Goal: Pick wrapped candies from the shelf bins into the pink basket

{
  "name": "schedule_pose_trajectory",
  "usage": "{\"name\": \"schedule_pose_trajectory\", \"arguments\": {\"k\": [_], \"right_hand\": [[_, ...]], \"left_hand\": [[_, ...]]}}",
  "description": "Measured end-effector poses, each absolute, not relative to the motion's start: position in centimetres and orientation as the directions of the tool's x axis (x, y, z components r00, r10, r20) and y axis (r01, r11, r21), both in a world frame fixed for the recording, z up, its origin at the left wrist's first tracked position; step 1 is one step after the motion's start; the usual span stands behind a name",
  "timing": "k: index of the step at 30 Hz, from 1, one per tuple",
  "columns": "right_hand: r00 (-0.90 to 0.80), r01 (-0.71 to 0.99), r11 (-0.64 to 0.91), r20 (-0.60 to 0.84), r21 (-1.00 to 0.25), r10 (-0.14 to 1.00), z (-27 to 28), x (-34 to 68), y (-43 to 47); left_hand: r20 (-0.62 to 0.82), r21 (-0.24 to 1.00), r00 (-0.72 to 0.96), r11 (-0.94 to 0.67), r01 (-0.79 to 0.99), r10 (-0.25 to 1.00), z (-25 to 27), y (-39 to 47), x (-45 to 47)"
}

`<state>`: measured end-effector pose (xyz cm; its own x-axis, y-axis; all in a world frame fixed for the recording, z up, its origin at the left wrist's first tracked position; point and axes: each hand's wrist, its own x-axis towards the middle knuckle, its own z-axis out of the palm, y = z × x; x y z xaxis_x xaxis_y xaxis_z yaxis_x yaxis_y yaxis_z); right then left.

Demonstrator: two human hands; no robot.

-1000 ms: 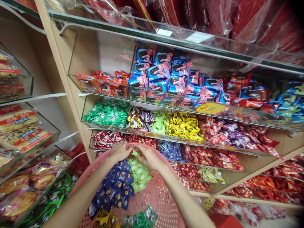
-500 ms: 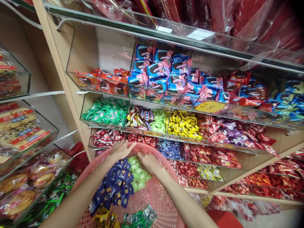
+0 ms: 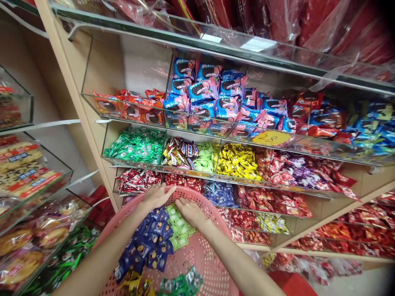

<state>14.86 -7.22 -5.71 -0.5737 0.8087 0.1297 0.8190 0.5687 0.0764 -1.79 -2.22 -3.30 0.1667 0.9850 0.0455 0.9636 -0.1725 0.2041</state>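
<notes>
A pink perforated plastic basket [image 3: 216,246] is in front of me, at the lower middle of the head view. My left hand [image 3: 156,196] is closed over its far rim, the thumb stretched along the edge. Inside the basket, my right hand [image 3: 191,213] lies over light green candy packets [image 3: 177,234], its fingers extended onto them. I cannot see anything gripped in it. Dark blue packets [image 3: 149,242] are heaped beside the green ones, under my left forearm. Nearer to me are yellow packets [image 3: 135,283] and darker green packets [image 3: 182,283].
Glass-fronted shelves [image 3: 191,167] hold wrapped candies beyond the basket, with blue cookie packs [image 3: 203,88] higher up. A yellow tag [image 3: 271,138] hangs on one glass front. On the left are trays of packaged biscuits [image 3: 26,242]. Something red [image 3: 288,283] stands at lower right.
My right hand has shifted slightly left and its fingers have stretched out over the light green packets. My left hand stays on the rim. The view has shifted slightly.
</notes>
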Motion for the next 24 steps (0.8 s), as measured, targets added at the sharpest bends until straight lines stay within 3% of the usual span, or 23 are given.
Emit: {"name": "schedule_pose_trajectory", "arguments": {"k": [8,24], "right_hand": [[-0.546,0.838,0.531,0.188,0.126,0.817,-6.5,14.7,-6.4],[-0.49,0.861,0.509,0.278,0.005,0.826,-4.2,15.8,-7.0]], "left_hand": [[0.026,0.198,0.16,-0.162,0.967,0.987,-3.4,-2.3,-2.0],[0.066,0.213,0.191,-0.201,0.956,0.979,-4.5,-1.4,-1.4]]}}
